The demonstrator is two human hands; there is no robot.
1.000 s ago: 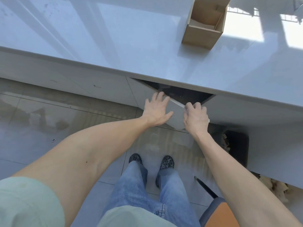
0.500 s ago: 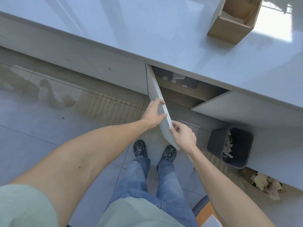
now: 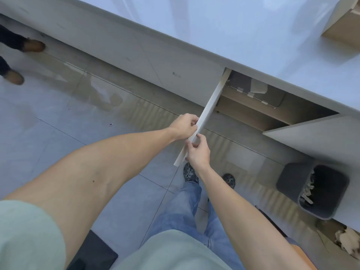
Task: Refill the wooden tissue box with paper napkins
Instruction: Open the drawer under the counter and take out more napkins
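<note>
The wooden tissue box stands on the white counter at the top right, partly cut off by the frame edge. Below the counter a white cabinet door is swung wide open, seen edge-on. My left hand grips the door's outer edge from the left. My right hand pinches the same edge a little lower, from the right. Inside the open cabinet a grey lidded container sits on a wooden shelf. No napkins are clearly visible.
A dark grey waste bin with paper scraps stands on the floor to the right, with crumpled brown paper near it. Another person's shoes are on the tiled floor at far left. A second open door panel juts out at right.
The cabinet door has swung from barely ajar to fully open. Both hands followed its edge outward, and the view shifted so the tissue box moved to the top right corner.
</note>
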